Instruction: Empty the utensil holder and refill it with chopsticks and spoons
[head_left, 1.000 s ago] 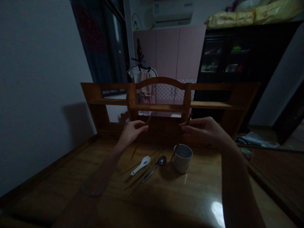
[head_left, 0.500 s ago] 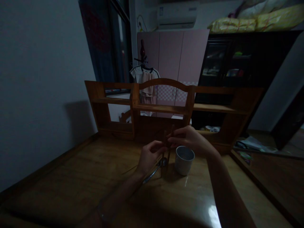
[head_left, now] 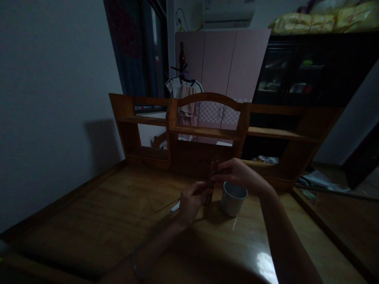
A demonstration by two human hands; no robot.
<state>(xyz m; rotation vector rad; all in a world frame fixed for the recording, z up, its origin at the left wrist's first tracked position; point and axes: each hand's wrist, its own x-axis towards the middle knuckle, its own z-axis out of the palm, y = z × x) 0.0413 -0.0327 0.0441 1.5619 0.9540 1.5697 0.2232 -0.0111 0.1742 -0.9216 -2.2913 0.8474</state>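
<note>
My left hand (head_left: pixel 191 202) and my right hand (head_left: pixel 237 173) both grip a pair of brown chopsticks (head_left: pixel 211 185), which stand nearly upright with their tips on the wooden table (head_left: pixel 118 221). The right hand pinches them near the top, the left hand lower down. A white cup (head_left: pixel 233 198) stands just right of the chopsticks, under my right wrist. A white spoon's handle (head_left: pixel 174 207) and thin sticks peek out left of my left hand; the rest of them is hidden.
A wooden shelf unit (head_left: pixel 207 132) stands along the table's far edge. A grey wall is on the left. Behind are a pink wardrobe (head_left: pixel 222 67), hanging clothes, a dark cabinet (head_left: pixel 296 75) and clutter on the floor at right.
My hands, held apart with one chopstick each, have come together over the table. The two chopsticks are now side by side and upright, tips on the table beside the cup.
</note>
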